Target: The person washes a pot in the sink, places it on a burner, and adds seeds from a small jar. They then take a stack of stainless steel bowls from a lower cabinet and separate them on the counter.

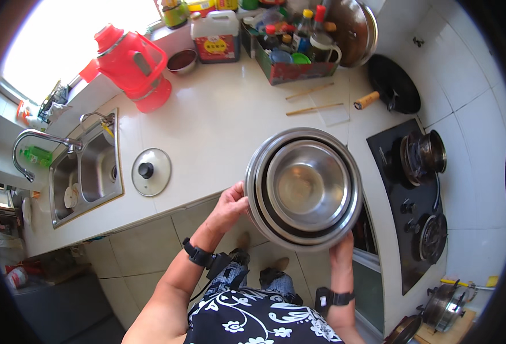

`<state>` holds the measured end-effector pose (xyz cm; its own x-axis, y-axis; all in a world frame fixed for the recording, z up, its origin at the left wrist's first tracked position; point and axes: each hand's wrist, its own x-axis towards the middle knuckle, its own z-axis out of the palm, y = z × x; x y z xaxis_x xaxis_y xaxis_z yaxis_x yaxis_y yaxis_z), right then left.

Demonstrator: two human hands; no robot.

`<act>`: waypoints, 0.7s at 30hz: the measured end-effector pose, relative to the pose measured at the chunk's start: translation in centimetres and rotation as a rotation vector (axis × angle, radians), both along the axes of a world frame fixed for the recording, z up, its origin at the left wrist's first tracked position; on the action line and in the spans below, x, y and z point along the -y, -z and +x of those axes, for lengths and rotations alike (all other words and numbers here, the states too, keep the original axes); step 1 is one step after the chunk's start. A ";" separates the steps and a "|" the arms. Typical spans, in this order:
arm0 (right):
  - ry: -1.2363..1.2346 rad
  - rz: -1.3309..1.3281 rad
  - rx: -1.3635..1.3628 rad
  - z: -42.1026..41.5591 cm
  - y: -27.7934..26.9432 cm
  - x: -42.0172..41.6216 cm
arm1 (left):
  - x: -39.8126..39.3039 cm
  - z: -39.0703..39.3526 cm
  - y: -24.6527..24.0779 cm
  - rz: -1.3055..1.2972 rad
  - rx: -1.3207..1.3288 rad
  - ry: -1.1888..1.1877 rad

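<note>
Several stainless steel bowls (309, 185), nested one inside another, are held up in front of my body, over the counter's front edge. My left hand (231, 204) grips the stack's rim at its left side, thumb and fingers pinched on the metal. My right hand (342, 246) is at the lower right rim; its fingers are mostly hidden beneath the bowls. Left of the stack, a glass lid (152, 172) with a black knob lies on the pale countertop (201, 142).
A double sink (100, 167) with a tap is at left. Behind stand a red thermos jug (134, 69), a large sauce jug (216, 41) and a box (300, 71) of bottles. Chopsticks (315, 109) lie near a black wok (394, 84). At right is a gas hob (390, 193) with pans.
</note>
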<state>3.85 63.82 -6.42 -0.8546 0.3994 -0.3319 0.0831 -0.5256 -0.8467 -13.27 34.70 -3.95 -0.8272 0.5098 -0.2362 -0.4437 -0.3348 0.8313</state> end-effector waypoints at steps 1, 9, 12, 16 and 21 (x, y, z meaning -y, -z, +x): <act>-0.035 -0.003 -0.023 -2.6 -0.2 0.5 | 1.0 -1.1 0.4 0.021 -0.010 -0.029; -0.165 -0.011 0.151 -14.7 0.3 5.1 | 6.3 -6.5 1.6 0.105 0.097 -0.212; -0.183 0.026 0.125 -17.1 -0.2 6.1 | 7.0 -7.6 2.0 0.063 0.106 -0.266; -0.165 0.244 0.163 -20.0 -0.1 5.9 | 8.2 -8.8 1.5 -0.306 0.088 -0.251; -0.132 0.682 0.057 -23.9 -2.0 4.2 | 7.4 -11.1 -2.1 -0.813 -0.154 -0.492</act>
